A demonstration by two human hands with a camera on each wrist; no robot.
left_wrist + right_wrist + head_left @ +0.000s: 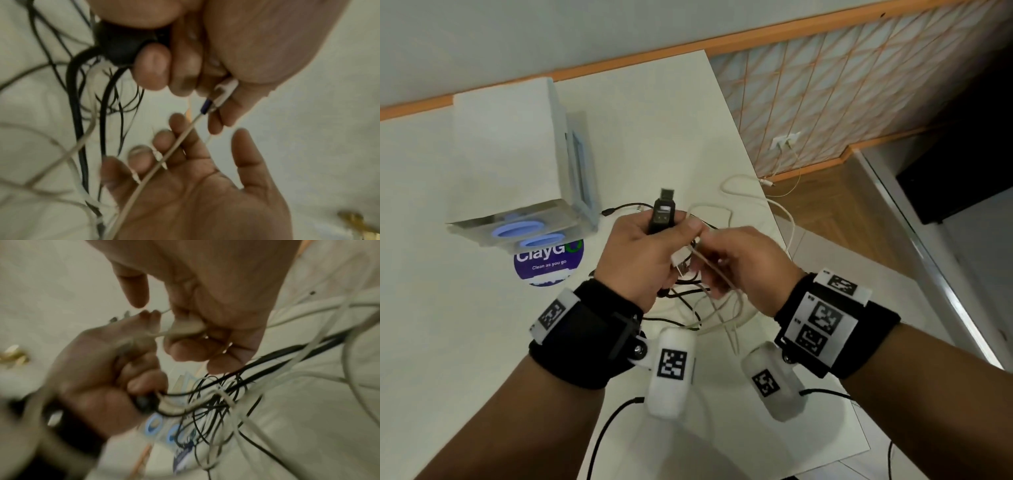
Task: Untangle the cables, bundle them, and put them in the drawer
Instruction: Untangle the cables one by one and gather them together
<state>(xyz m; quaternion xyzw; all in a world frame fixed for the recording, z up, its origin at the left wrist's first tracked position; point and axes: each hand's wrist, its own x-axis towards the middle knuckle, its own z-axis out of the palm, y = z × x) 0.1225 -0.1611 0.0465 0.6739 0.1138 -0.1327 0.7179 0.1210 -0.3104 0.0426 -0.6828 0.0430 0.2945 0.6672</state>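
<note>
A tangle of black and white cables (690, 301) hangs between my hands above the white table (465, 342). My left hand (643, 253) grips a black USB adapter (663, 214) that points up, and it pinches a white connector (223, 93) lower down. Just to its right, my right hand (739, 263) curls its fingers round a thin white cable (164, 160) leading from that connector. In the right wrist view the black strands (218, 400) mesh with white ones under both hands. The small drawer unit (517, 154) with blue ring handles (518, 230) stands at the back left.
A purple round sticker (548, 265) lies in front of the drawer unit. White cable loops (756, 202) trail toward the table's right edge, beyond which are wooden floor and a wall outlet (786, 140). Black wrist-camera leads (606, 431) hang near me.
</note>
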